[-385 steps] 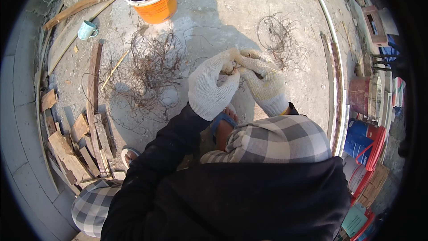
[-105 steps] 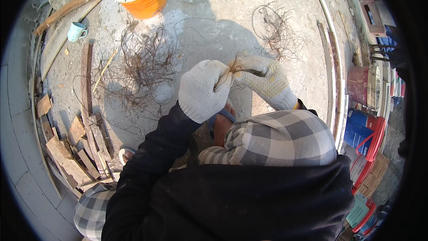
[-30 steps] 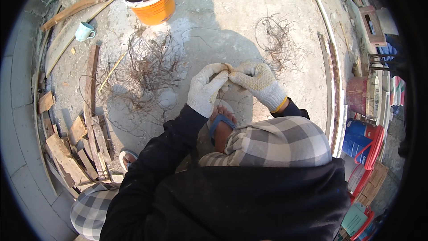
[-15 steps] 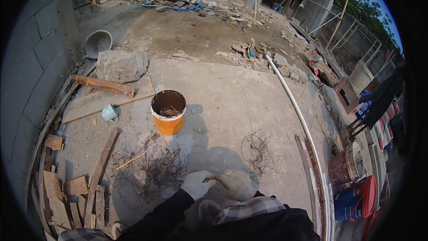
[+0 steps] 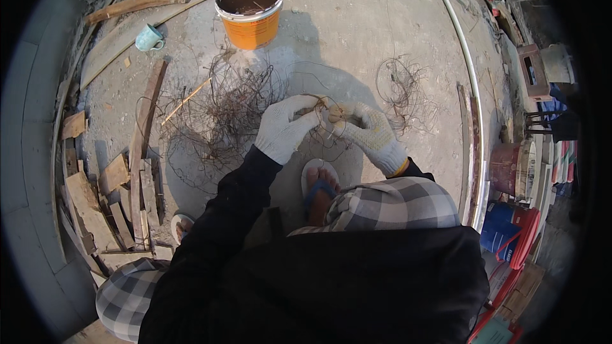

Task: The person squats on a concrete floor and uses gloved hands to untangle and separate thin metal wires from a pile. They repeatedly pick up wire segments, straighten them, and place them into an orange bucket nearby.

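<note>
In a white knit glove, my left hand (image 5: 285, 129) is closed with thumb and fingertips pinched on a thin, rusty wire (image 5: 320, 103). Close beside it, my right hand (image 5: 373, 135), gloved the same way, grips the wire too, its fingertips turned toward the left ones. Loose strands hang below the fingers. A large tangle of rusty wire (image 5: 220, 111) spreads on the concrete just left of my left hand, with a thin yellowish stick (image 5: 186, 100) across it. A smaller coil of wire (image 5: 403, 86) lies to the right of my right hand.
An orange bucket (image 5: 252, 30) with a dark inside stands ahead. Left are a light-blue mug (image 5: 149, 37), a long plank (image 5: 145, 121) and several wood scraps (image 5: 89, 204). A white pipe (image 5: 460, 28) runs along the right, beside a blue bucket (image 5: 500, 229) with a red lid.
The view has tilted down, bringing my hands, knees and feet further into the picture. Both hands are raised over the floor, and the wire between them now shows more plainly.
</note>
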Demonstrator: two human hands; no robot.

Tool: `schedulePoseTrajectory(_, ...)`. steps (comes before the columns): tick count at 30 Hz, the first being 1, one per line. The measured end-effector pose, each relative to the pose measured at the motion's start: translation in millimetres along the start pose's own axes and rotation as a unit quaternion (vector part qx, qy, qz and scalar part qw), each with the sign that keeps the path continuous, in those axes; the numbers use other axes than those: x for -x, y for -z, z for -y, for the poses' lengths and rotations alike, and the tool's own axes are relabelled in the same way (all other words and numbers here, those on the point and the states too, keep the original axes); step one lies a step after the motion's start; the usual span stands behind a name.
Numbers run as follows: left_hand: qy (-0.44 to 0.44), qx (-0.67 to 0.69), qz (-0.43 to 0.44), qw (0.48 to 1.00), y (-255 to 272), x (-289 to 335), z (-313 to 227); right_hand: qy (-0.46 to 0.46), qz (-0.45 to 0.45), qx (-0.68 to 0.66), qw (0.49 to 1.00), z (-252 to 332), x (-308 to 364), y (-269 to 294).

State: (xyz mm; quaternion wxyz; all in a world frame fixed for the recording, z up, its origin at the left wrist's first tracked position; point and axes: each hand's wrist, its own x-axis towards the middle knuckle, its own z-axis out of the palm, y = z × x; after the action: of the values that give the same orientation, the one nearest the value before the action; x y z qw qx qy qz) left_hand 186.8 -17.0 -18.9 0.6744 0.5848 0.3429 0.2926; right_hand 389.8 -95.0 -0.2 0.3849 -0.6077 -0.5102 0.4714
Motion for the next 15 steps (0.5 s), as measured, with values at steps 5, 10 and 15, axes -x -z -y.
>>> schedulePoseTrajectory(5,0.015,0.031,-0.092,0.995,-26,4,3,-0.074,-0.034,-0.131,0.988,1,8,-9)
schedulePoseTrajectory(10,0.017,0.013,-0.126,0.992,-37,4,15,-0.090,-0.078,-0.272,0.955,-15,9,-19)
schedulePoseTrajectory(15,-0.059,0.005,-0.151,0.987,-42,-3,11,-0.092,-0.099,-0.233,0.963,-10,0,-16)
